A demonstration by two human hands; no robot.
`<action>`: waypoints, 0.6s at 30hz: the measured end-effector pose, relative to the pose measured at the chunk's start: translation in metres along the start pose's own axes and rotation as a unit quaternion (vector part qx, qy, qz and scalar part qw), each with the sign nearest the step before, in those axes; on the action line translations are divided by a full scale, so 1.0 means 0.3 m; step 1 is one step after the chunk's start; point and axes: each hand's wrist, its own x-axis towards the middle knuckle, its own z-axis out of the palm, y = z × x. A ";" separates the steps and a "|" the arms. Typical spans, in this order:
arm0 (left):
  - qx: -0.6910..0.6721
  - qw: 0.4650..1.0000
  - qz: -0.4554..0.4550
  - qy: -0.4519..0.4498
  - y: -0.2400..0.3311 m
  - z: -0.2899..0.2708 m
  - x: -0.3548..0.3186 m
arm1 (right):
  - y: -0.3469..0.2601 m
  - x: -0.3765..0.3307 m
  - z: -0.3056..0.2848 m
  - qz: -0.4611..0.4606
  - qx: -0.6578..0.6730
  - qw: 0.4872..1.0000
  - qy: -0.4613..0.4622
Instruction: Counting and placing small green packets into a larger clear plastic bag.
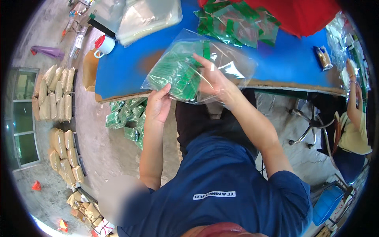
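Note:
Above the near table edge, a large clear plastic bag (233, 67) holds a stack of small clear bags with green edges (173, 73). My left hand (160, 103) pinches the bag's lower left side, its thumb on the film. On the right, my right hand (213, 81) is closed around the right end of the stack, with one digit stretched along it. Shiny film lies about this hand, and some fingers are hidden. Whether it is inside the bag's mouth I cannot tell.
The blue table (122, 73) bears clear sheets (150, 19), a pile of green-edged bags (237, 23), red material (294, 14) and a white mug with red lid (104, 45). Green packets (128, 118) lie on the floor. Another person (355, 126) sits at right beside a wheeled chair (306, 124).

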 end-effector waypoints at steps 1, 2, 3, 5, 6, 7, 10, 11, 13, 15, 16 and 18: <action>0.006 1.000 -0.004 -0.006 -0.010 -0.010 0.006 | 0.008 0.013 0.004 0.004 -0.040 0.999 0.032; 0.012 1.000 -0.009 -0.009 -0.003 0.013 0.002 | -0.001 0.031 0.004 0.004 -0.081 0.995 0.063; 0.027 1.000 0.004 -0.008 0.005 0.042 -0.009 | 0.003 0.059 -0.039 -0.001 -0.084 0.996 0.037; 0.016 0.999 0.030 -0.007 0.040 0.042 -0.022 | 0.015 0.061 -0.011 0.017 -0.073 0.997 0.035; 0.019 0.999 0.032 -0.008 0.065 0.042 -0.015 | 0.020 0.059 0.003 0.035 -0.064 0.997 0.035; -0.077 0.997 -0.009 -0.002 0.091 0.050 -0.005 | 0.014 0.050 0.006 0.070 -0.057 0.996 0.012; -0.156 0.985 -0.069 0.037 0.040 -0.008 0.081 | 0.029 0.095 -0.010 0.056 -0.039 0.997 0.048; -0.085 0.994 -0.029 0.055 0.003 0.001 0.080 | 0.039 0.106 -0.004 0.020 0.050 0.997 0.049; 0.034 0.996 0.049 0.069 -0.035 0.024 0.041 | 0.024 0.067 0.008 0.011 0.029 0.999 0.012; -0.004 0.998 0.019 0.059 -0.006 0.010 0.008 | 0.026 0.047 0.006 0.015 0.010 0.999 -0.043; -0.042 0.998 -0.012 0.049 0.016 0.002 0.002 | 0.029 0.046 0.001 0.012 0.010 0.999 -0.042; -0.146 0.989 -0.027 -0.002 0.036 -0.030 0.037 | 0.036 0.045 -0.007 0.062 -0.084 0.995 0.002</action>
